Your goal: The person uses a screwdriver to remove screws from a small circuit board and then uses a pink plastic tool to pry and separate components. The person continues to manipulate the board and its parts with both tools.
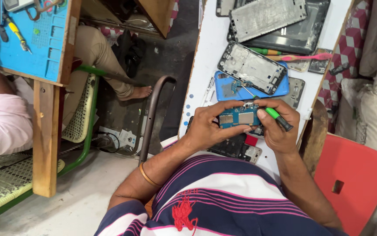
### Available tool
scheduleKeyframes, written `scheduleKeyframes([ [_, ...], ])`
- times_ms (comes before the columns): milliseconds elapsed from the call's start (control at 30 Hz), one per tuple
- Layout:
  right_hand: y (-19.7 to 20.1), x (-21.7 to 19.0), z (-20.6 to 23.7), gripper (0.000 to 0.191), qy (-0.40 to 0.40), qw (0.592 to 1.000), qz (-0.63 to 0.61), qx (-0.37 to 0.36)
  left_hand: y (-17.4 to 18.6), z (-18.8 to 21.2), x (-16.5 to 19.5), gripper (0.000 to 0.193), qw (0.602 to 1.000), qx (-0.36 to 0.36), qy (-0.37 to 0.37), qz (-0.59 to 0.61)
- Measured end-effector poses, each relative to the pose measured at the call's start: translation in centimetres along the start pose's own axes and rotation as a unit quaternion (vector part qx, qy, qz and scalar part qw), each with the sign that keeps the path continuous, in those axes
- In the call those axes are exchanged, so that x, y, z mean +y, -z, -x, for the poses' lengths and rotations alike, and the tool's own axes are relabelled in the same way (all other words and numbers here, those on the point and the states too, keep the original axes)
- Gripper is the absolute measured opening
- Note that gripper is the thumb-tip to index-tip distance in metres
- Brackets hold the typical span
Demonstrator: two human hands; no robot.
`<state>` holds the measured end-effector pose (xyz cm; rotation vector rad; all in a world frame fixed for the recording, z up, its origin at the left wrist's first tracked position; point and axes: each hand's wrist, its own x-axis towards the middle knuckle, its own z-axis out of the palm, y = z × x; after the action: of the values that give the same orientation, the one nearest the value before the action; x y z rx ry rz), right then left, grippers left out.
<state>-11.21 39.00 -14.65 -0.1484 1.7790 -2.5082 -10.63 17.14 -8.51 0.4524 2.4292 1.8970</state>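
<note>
A white desk (206, 65) runs up the middle of the view, crowded with phone parts. At its far end lies a dark tablet shell (304, 37) with a grey metal frame (267, 15) resting on it. Nearer sits a phone frame (251, 67), tilted, lying on a blue back cover (227, 89); a pink toothbrush (302, 57) lies just beyond them, pointing right. A red chair (354, 183) stands at the right, beside the desk's near corner. At the left is a second, wooden desk (48, 131) topped by a blue mat (31, 48) carrying a yellow-handled tool (18, 35); another person sits there, a pink sleeve (3, 122) and a bare foot (138, 92) showing. The left hand (210, 124) is closed on a blue circuit board (239, 116), thumb under its near edge and fingers curled over the far edge, holding it above the desk's near end, over a dark phone body (236, 146) lying there. The right hand (278, 126) is clamped on a green-handled screwdriver (273, 113), its thin shaft reaching up and left past the board's upper right corner; whether the tip touches anything I cannot tell. The right thumb rests at the board's right edge.
</note>
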Motion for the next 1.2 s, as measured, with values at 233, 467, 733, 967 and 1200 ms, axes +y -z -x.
scheduleKeyframes([
  [233,0.3,0.3,0.4,0.018,0.004,1.000,-0.008,0.005,-0.3,0.3,0.1,0.050,0.999,-0.008,-0.031,-0.030],
  [467,0.5,0.7,1.0,0.017,0.008,1.000,0.018,0.010,-0.6,0.9,-0.5,0.049,0.990,0.003,-0.093,-0.102],
  [733,0.6,0.5,0.9,0.014,0.040,0.995,0.091,-0.006,-0.6,1.2,-0.6,0.050,0.994,0.009,-0.079,-0.078],
  [967,0.5,0.6,1.0,0.018,0.033,0.997,0.070,-0.007,-0.2,1.5,-0.8,0.049,0.995,0.012,-0.084,-0.048],
  [1200,0.3,0.6,1.1,0.024,0.017,1.000,0.009,-0.015,0.1,1.5,-0.8,0.049,0.996,-0.005,-0.086,-0.034],
])
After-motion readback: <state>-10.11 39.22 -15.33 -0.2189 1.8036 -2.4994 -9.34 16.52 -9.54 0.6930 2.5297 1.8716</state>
